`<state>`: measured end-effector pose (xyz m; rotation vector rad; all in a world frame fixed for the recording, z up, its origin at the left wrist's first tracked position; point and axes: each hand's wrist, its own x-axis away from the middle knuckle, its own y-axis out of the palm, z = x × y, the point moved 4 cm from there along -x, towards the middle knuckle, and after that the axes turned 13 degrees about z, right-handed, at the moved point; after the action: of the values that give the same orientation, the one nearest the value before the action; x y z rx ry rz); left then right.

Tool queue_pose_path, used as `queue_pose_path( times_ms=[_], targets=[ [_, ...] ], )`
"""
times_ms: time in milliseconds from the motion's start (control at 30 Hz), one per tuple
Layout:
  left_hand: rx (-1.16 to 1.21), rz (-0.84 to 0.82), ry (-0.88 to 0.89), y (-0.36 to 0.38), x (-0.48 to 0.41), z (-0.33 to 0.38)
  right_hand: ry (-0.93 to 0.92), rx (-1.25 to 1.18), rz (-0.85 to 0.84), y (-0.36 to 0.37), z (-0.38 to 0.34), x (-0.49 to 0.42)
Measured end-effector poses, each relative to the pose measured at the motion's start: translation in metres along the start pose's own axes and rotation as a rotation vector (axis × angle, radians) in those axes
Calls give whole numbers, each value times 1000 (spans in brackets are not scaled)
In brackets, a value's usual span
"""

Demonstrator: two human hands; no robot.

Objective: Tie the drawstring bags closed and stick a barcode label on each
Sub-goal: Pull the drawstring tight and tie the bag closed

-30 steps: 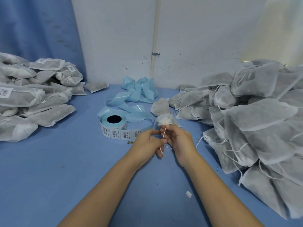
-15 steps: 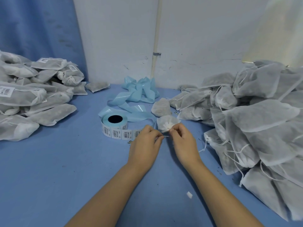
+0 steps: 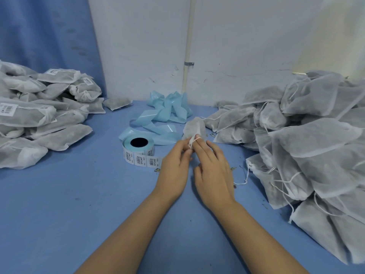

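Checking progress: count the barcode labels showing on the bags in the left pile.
3 on the left pile: top label at its peak, right label just beside that, left-edge label lower down. Others may be hidden underneath.

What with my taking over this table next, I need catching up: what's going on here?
A person is tying one small bag shut. The left hand pinches its gathered neck, while the drawstring loops over the forefinger of the right hand. No label shows on it yet; the label roll stands just left of the hands. Labelled bags are piled on the left; the right pile shows no labels.
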<state>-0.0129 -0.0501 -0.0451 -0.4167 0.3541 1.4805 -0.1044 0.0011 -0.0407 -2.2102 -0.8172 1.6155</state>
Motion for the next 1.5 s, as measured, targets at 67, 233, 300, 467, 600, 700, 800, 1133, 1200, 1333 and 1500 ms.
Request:
queue_pose_path(
  times_ms=[67,233,300,467,600,700,800,1133,1200,1333,1500],
  targets=[
    [-15,-28,15,0,1,2,34,-60,33,-1,4,-1],
    [-14,-89,9,6,2,0,20,-119,131,-4,7,-1],
    [-40,-105,-4,7,3,-4,45,-154,133,-4,10,-1],
    [-93,-164,-33,10,5,-13,290,-356,184,-5,20,-1],
    [-149,-214,-15,13,7,-16,449,-495,218,-4,28,-1],
    [-176,-217,6,13,7,-17,515,-560,221,-4,30,0],
    [-167,-204,3,12,6,-17,619,-635,211,-2,34,-1],
    [14,-56,-133,3,2,-16,705,-821,91,6,33,-3],
    [24,-31,-140,3,1,-17,666,-806,67,6,31,-3],
    [-5,3,-146,2,2,-18,546,-617,24,7,27,-2],
    [-105,95,-56,-3,2,-11,423,-363,18,6,24,-3]
  ],
)
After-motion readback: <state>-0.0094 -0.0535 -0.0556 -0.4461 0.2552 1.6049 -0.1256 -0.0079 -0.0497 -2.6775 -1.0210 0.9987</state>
